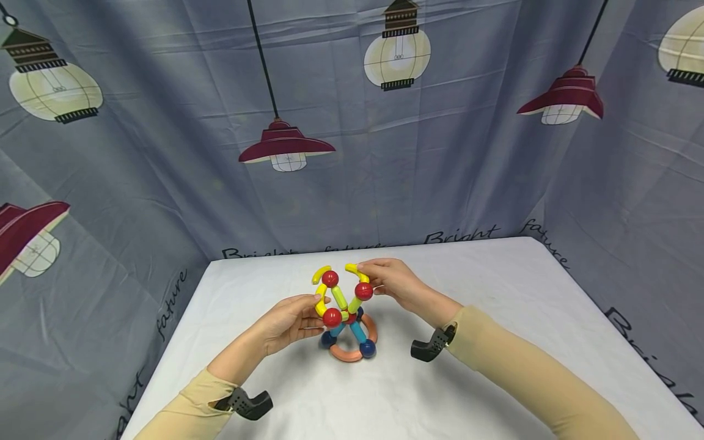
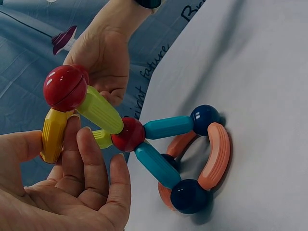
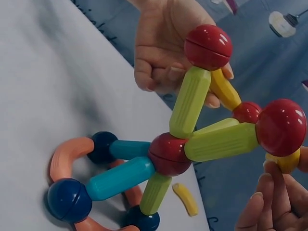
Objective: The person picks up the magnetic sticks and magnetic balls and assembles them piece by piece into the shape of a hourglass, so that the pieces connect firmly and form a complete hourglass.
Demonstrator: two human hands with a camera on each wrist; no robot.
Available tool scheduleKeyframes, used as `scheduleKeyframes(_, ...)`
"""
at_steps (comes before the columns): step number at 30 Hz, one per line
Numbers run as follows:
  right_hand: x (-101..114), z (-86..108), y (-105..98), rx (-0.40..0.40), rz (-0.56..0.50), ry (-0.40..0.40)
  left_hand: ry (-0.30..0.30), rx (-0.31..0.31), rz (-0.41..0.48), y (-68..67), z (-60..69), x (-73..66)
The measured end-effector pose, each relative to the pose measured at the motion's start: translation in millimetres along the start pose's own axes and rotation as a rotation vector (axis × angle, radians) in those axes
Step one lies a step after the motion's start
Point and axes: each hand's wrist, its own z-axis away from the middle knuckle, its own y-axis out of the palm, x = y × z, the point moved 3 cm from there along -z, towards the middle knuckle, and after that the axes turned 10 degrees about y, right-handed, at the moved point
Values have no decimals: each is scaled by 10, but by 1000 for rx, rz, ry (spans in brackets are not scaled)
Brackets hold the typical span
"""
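A magnetic ball-and-stick toy stands on the white table. Its base joins dark blue balls (image 1: 367, 349) with orange curved sticks (image 1: 345, 354). Teal sticks (image 2: 168, 127) rise to a central red ball (image 3: 170, 154), from which lime sticks (image 3: 190, 102) fan out to more red balls. At the left side, my left hand (image 1: 294, 318) pinches a yellow curved stick (image 2: 54, 134) between thumb and fingers, beside the left red ball (image 1: 332, 318). My right hand (image 1: 393, 282) pinches another yellow curved stick (image 1: 357, 272) attached to the right red ball (image 1: 363, 291); its fingertips show partly in the right wrist view.
A separate yellow curved stick (image 3: 185, 198) appears to lie on the white table (image 1: 467, 379) behind the toy. Grey-blue curtains (image 1: 352, 201) printed with lamps surround the table's back and sides. Black devices (image 1: 433, 344) are strapped to both wrists.
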Motion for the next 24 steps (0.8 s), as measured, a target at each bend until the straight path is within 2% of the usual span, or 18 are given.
scheduleKeyframes(7,23,-25,33,28,35,-14,0,2,8,-5,0,3)
scheduleKeyframes(24,23,-67,71,53,42,14,-7,-12,-8,-4,3,5)
